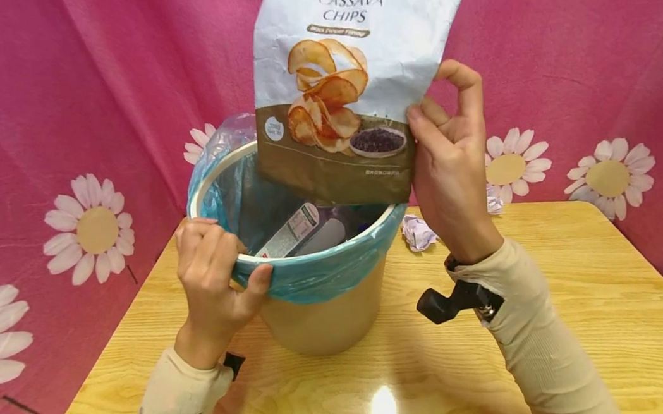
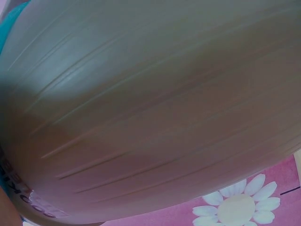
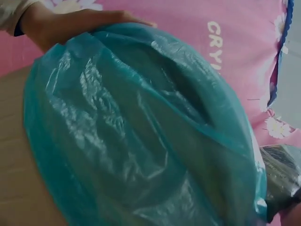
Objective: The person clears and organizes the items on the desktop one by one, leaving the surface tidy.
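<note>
My right hand (image 1: 454, 155) pinches the right edge of a white and brown cassava chips bag (image 1: 331, 115), held upright over the mouth of a beige trash bin (image 1: 330, 324). The bag's top runs out of the head view. My left hand (image 1: 213, 274) grips the bin's near-left rim, thumb outside over the blue plastic liner (image 1: 319, 277). Inside the bin lie a white labelled box (image 1: 293, 231) and other items partly hidden by the bag. The bin wall (image 2: 155, 108) fills most of the left wrist view. In the right wrist view the liner (image 3: 117, 132) dominates, with the bag (image 3: 282, 172) at right.
The bin stands on a light wooden table (image 1: 570, 293). One crumpled paper ball (image 1: 418, 232) lies right of the bin, and another (image 1: 494, 200) sits near the table's back edge. A pink cloth with daisies (image 1: 572, 40) hangs behind and at the sides.
</note>
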Available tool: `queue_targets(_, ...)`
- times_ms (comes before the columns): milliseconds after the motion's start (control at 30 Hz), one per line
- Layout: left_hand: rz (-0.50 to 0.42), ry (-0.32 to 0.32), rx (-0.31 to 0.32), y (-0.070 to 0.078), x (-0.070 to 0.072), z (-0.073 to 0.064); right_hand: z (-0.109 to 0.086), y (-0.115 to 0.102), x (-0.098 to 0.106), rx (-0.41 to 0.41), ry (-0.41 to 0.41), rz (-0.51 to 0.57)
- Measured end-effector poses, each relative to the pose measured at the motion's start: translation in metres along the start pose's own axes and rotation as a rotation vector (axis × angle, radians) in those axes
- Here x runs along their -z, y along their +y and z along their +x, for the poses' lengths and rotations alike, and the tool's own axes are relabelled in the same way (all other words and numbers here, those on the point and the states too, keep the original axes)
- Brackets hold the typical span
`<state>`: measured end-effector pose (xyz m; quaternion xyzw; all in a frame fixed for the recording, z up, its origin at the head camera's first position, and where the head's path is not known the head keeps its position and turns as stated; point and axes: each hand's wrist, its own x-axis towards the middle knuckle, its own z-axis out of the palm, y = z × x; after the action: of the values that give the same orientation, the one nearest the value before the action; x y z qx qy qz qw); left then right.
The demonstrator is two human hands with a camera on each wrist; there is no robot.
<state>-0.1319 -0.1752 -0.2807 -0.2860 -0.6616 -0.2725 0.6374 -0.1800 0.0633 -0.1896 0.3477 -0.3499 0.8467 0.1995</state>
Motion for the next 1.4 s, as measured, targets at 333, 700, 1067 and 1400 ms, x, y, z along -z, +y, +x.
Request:
queue_targets(333, 0.003, 0.001, -0.001, 0.0, 0.001, 0.0, 0.003, 0.005, -0.006, 0.003, -0.038, 0.002)
queue_targets(700, 0.002, 0.002, 0.003, 0.001, -0.001, 0.001, -0.003, 0.016, -0.016, -0.038, -0.061, -0.094)
queue_targets(1067, 0.003, -0.026, 0.015, 0.0, -0.001, 0.0, -0.031, 0.012, 0.014, 0.087, -0.205, -0.72)
queue_targets(1400, -0.007, -0.026, 0.031, -0.001, 0.001, -0.004, -0.043, -0.001, 0.045, 0.146, -0.192, -0.967)
